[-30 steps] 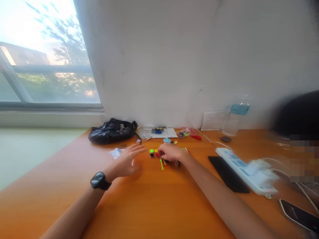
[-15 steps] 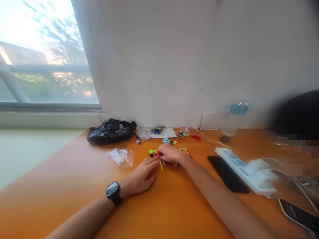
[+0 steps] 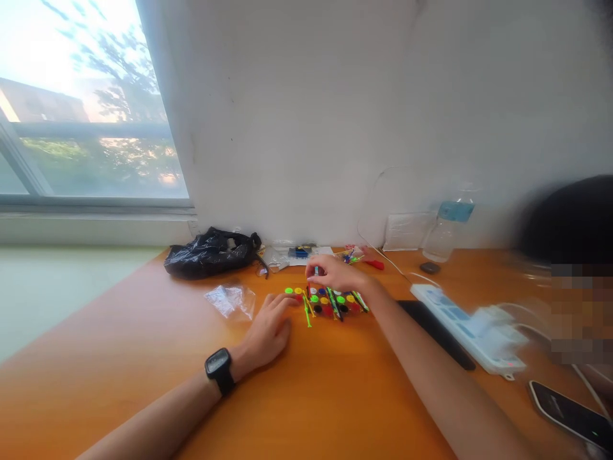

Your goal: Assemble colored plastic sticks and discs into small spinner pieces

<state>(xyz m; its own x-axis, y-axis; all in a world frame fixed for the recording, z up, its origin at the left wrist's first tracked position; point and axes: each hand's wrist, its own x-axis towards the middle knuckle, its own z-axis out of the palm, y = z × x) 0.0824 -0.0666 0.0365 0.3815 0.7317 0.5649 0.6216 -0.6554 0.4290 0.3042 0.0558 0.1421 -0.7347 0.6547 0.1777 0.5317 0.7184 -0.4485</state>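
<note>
A cluster of small coloured round pieces and thin coloured sticks (image 3: 328,303) lies on the orange table (image 3: 306,396). My right hand (image 3: 335,273) hovers just above the cluster, its fingers pinched on a small stick-like piece that is too small to name. My left hand (image 3: 269,331), with a black watch (image 3: 219,370) on the wrist, rests palm down on the table left of the cluster, fingers stretched toward the green and yellow pieces at its left end.
An empty clear plastic bag (image 3: 230,299) lies left of the pieces, a black plastic bag (image 3: 211,252) behind it by the wall. A white power strip (image 3: 472,332), a dark phone (image 3: 567,415), a water bottle (image 3: 445,230) and a blurred person sit at right.
My right hand has lifted off the pile and moved back slightly, uncovering the coloured pieces. My left hand came in from the left and settled on the table beside them.
</note>
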